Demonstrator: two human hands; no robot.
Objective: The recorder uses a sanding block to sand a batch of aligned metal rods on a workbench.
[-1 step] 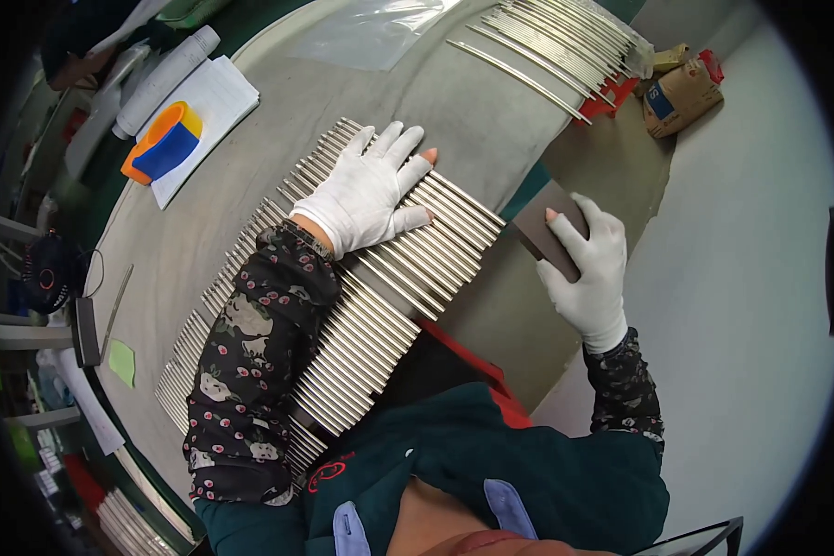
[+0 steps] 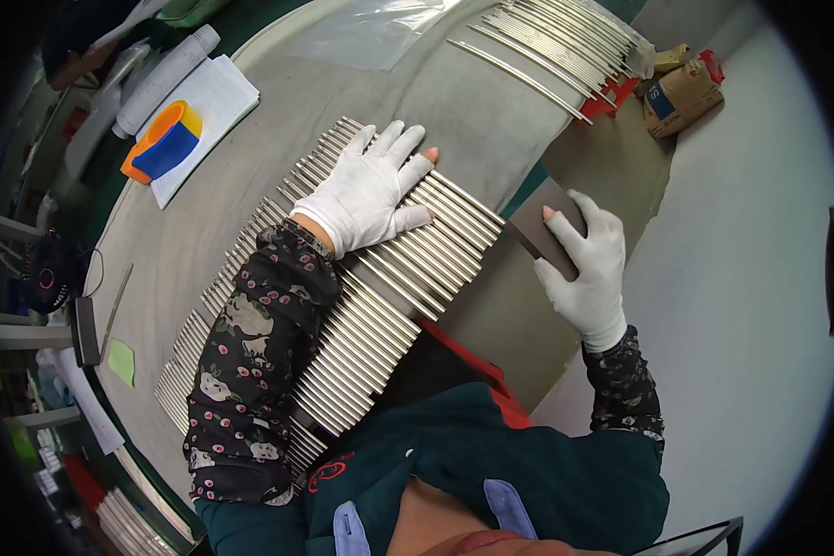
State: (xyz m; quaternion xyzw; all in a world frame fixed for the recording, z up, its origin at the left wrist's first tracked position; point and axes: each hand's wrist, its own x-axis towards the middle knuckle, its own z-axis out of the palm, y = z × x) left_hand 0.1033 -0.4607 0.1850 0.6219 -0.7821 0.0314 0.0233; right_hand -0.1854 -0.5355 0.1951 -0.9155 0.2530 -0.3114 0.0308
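A row of shiny metal rods (image 2: 361,347) lies side by side on the grey table, with ends stepped in groups. My left hand (image 2: 366,190), in a white glove with some bare fingertips, rests flat on the rods' upper part, fingers spread. Off the table's right edge, my right hand (image 2: 593,264), gloved likewise, grips a flat grey-brown block (image 2: 549,221) between thumb and fingers. The block's left edge is close to the rod ends; whether it touches them I cannot tell.
More metal rods (image 2: 551,46) lie at the table's far right, near a clear plastic bag (image 2: 371,37). Papers (image 2: 222,107) bear an orange-and-blue tape-like ring (image 2: 167,144) and a white roll (image 2: 167,79). A green note (image 2: 121,362) lies left. A cardboard box (image 2: 684,97) stands beyond the table.
My right hand and the block have shifted very slightly left, toward the rod ends. My left hand and the rods look unmoved.
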